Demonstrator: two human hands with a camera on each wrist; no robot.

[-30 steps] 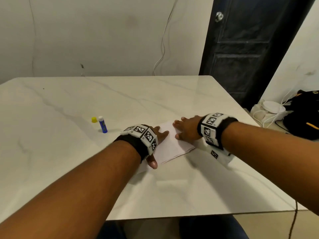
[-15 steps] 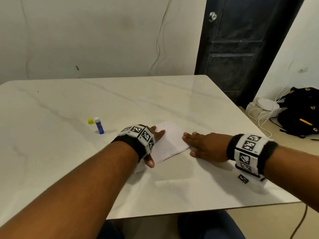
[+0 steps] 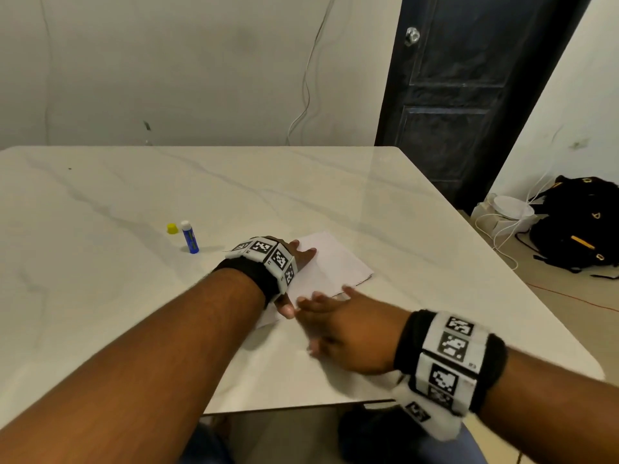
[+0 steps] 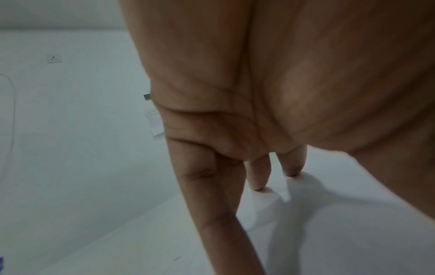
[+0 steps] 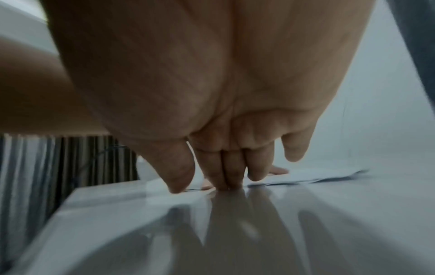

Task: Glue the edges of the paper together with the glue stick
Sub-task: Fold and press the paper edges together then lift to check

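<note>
A folded white paper (image 3: 335, 264) lies on the marble table (image 3: 385, 202). My left hand (image 3: 298, 259) rests flat on the paper's left part, fingers straight, thumb at its near corner. In the left wrist view its fingertips (image 4: 257, 183) press on the sheet (image 4: 341, 232). My right hand (image 3: 335, 313) lies flat at the paper's near edge, fingers straight and close to the left thumb. In the right wrist view its fingertips (image 5: 226, 181) touch the tabletop just in front of the paper (image 5: 306, 176). A blue glue stick (image 3: 190, 238) stands uncapped to the left, its yellow cap (image 3: 172, 228) beside it.
The table's near edge (image 3: 301, 408) runs just under my right wrist, and its right edge drops to the floor. A black backpack (image 3: 579, 226) and white cables (image 3: 502, 226) lie on the floor at the right, by a dark door (image 3: 462, 95).
My right hand has slid off the paper's right side and along its near edge to the left, ending near my left thumb. The left hand has stayed pressed on the paper.
</note>
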